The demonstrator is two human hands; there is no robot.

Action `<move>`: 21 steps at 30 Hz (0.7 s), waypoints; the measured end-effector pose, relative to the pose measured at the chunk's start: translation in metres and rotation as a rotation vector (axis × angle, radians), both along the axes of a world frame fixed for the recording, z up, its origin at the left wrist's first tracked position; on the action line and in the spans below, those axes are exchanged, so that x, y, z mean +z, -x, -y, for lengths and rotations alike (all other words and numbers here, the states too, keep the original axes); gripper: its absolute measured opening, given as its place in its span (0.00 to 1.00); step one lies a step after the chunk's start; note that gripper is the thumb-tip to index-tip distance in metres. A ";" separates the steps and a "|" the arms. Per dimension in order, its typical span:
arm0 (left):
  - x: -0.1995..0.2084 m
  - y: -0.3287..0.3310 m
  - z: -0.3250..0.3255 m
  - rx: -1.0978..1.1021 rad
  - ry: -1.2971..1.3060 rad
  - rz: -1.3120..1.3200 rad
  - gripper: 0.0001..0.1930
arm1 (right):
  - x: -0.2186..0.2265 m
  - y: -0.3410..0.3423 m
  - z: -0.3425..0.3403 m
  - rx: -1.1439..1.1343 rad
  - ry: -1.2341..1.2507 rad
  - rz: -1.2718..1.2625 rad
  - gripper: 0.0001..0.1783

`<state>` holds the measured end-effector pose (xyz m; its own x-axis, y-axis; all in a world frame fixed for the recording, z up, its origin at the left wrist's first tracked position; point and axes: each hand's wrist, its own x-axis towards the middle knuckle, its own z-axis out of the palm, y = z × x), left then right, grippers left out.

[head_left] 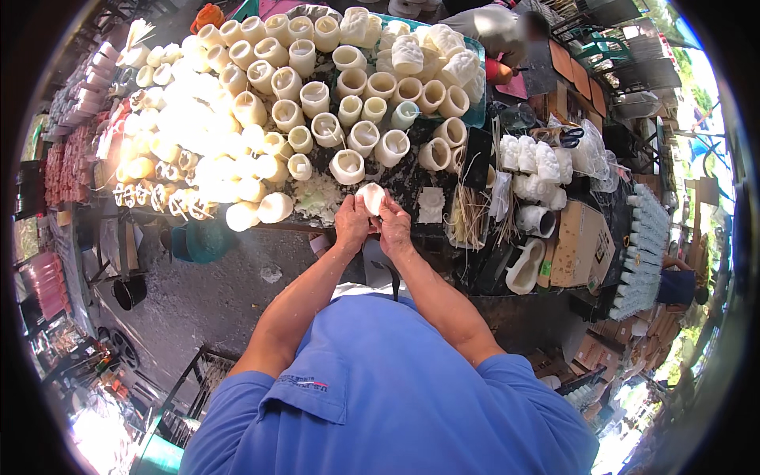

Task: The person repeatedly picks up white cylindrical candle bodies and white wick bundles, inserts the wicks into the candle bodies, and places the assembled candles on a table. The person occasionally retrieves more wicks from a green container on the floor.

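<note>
Between my two hands, at the table's front edge, is a small rounded white wax piece. My left hand grips it from the left, and the fingers of my right hand close on its right side. My fingertips partly hide its lower end. Just beyond it stands a white round mould with pale wax inside. Crumbs of white wax lie on the dark table left of my hands. A flat white block sits to the right.
Rows of whitish cylindrical moulds cover the table, glaring in sunlight at the left. A teal tray holds carved white pieces at the back. Wick bundles, cardboard and a pale mould half lie right. Another person is at the far side.
</note>
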<state>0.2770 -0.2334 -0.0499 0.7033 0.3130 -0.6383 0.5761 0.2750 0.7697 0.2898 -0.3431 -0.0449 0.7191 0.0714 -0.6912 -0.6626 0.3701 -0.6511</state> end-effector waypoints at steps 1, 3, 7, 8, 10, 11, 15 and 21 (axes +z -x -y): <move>-0.001 0.001 -0.001 -0.040 -0.089 0.017 0.19 | -0.001 -0.002 0.001 -0.008 0.026 -0.007 0.29; -0.001 0.001 -0.004 -0.084 -0.196 0.031 0.21 | -0.007 -0.004 0.003 -0.028 0.092 -0.022 0.22; 0.002 0.002 -0.010 -0.170 -0.373 -0.016 0.21 | -0.034 -0.007 0.005 0.021 0.390 0.088 0.17; 0.002 0.001 -0.013 -0.269 -0.545 -0.036 0.21 | -0.042 -0.009 0.006 0.103 0.570 0.048 0.18; 0.001 -0.003 -0.019 -0.405 -0.749 -0.115 0.18 | -0.057 -0.015 0.010 0.159 0.815 0.049 0.20; 0.000 -0.006 -0.021 -0.427 -0.739 -0.143 0.18 | -0.063 -0.020 0.012 0.207 0.843 0.045 0.19; -0.008 -0.018 -0.030 -0.542 -0.743 -0.195 0.19 | -0.075 -0.039 0.027 0.438 1.046 0.117 0.20; -0.003 -0.014 -0.039 -0.513 -0.592 -0.200 0.21 | -0.055 -0.026 0.038 0.402 0.504 0.183 0.17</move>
